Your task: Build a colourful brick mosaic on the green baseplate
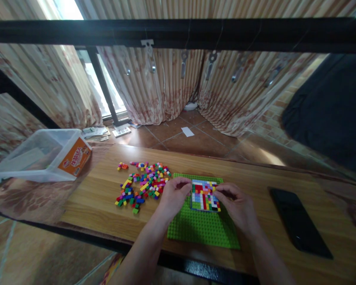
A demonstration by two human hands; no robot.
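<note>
One left hand (172, 194) and one right hand (239, 202) flank a brick panel (204, 197), lower centre; fingers (181, 181) narrow, grip unclear.

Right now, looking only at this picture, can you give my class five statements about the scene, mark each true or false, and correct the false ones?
1. The left hand is at the left edge of the multicoloured brick panel. True.
2. The right hand grips the black slab. False: the right hand is at the brick panel.
3. The black slab lies on the wooden table. True.
4. The loose bricks lie right of the baseplate. False: the loose bricks lie left of it.
5. The baseplate is green. True.
</note>
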